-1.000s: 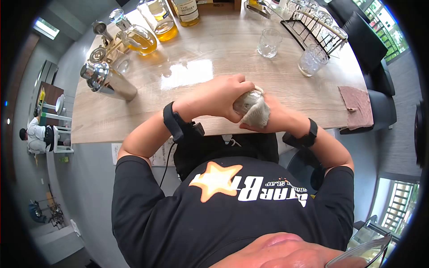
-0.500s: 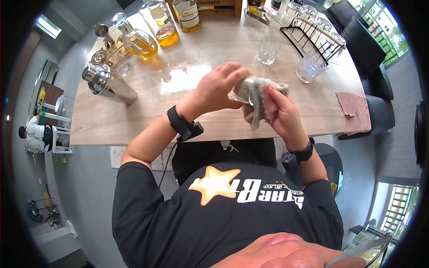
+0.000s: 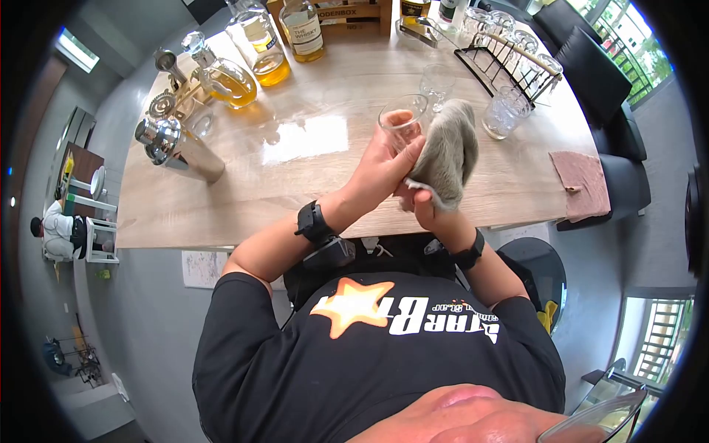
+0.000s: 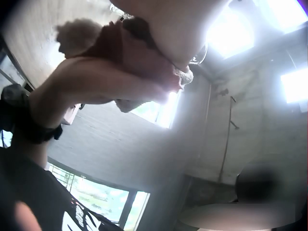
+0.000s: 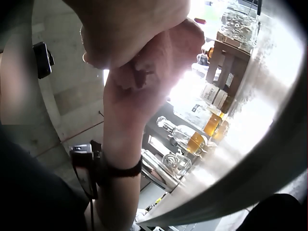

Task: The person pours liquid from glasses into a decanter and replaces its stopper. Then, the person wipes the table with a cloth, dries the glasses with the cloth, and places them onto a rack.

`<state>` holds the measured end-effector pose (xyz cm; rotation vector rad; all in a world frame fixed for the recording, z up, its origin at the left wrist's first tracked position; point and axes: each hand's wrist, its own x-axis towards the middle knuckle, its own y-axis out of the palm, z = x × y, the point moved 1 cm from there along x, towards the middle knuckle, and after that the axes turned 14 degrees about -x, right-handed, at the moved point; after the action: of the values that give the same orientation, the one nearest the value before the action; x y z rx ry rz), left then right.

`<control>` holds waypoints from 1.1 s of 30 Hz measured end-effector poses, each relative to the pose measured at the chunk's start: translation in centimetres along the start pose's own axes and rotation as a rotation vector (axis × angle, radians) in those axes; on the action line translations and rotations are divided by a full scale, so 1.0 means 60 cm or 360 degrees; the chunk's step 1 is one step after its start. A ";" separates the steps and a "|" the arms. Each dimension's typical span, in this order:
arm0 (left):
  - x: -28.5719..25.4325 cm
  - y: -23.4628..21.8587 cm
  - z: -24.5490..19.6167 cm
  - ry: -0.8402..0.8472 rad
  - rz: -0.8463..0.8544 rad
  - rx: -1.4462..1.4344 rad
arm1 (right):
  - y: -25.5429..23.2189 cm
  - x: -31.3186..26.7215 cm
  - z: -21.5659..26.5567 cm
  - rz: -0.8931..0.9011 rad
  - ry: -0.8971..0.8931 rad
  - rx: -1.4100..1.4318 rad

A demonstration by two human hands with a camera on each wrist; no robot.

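My left hand grips a clear drinking glass, which tilts up above the table with its mouth away from me. A grey-green cloth hangs folded beside the glass, held by my right hand. The cloth hides most of the right fingers, though the thumb shows at its lower edge. In the left wrist view, part of the cloth shows beyond the other hand. From the right wrist, the left hand appears behind the nearer right hand.
A steel cocktail shaker, a decanter and whisky bottles stand to the left and back. Two tumblers stand beyond my hands, near a wire glass rack. A pink cloth hangs over the right table edge.
The cloth has come away from around the glass to its right, leaving the glass bare in my left hand. My right hand has moved lower and inward with the cloth.
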<state>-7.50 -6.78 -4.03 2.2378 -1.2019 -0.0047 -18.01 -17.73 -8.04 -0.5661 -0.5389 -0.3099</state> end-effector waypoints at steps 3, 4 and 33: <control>0.003 -0.003 0.004 0.0009 0.0088 0.0041 | -0.022 0.022 0.007 -0.0076 0.0369 0.0176; 0.003 -0.003 0.006 0.0005 0.0118 0.0014 | -0.041 0.026 0.004 0.0080 0.0482 0.0241; 0.156 0.044 -0.076 0.0735 0.1136 0.2184 | -0.120 -0.010 -0.053 -0.0378 0.1577 0.1190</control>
<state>-2.74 -12.77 3.54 2.2741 -1.9125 1.9982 -20.28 -25.30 -7.58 0.4007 0.2628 -0.5284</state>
